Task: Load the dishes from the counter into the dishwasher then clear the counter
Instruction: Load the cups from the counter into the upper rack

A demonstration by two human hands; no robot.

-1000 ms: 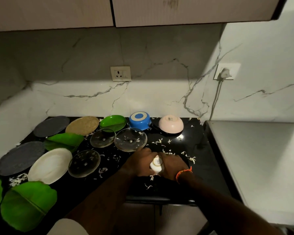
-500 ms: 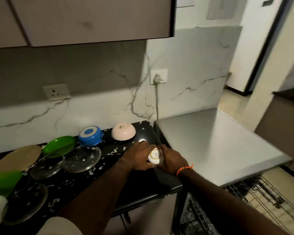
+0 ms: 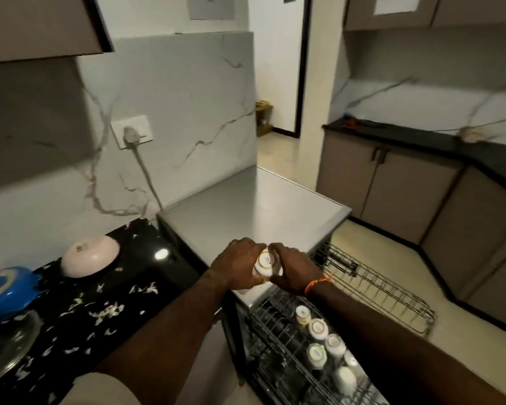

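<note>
There is one view, from the head, looking down at two bare hands.

The left hand and the right hand each have their grip wrapped round the small white cup with a gold ring. The cup sits between them, upside down, with its bottom facing up. Each hand curls its fingers round one side. It is up in the air, over the near corner of the shiny grey dishwasher top.

The thing that matters next is where the wire rack lies. The pulled-out black wire dishwasher rack is lower down and nearer than the cup, a little to the right. A row of white cups stands upside down in it already. I think the cup must go down and toward the person to land beside them. Both hands are the same way off from the rack, but the right hand is on the rack's side. A second, barer wire rack sticks out farther right.

On the left is the black speckled bench. A pale pink upside-down bowl, a blue upside-down bowl and a clear glass lid wait there, well apart from the hands. So the job looks only part done.
</note>
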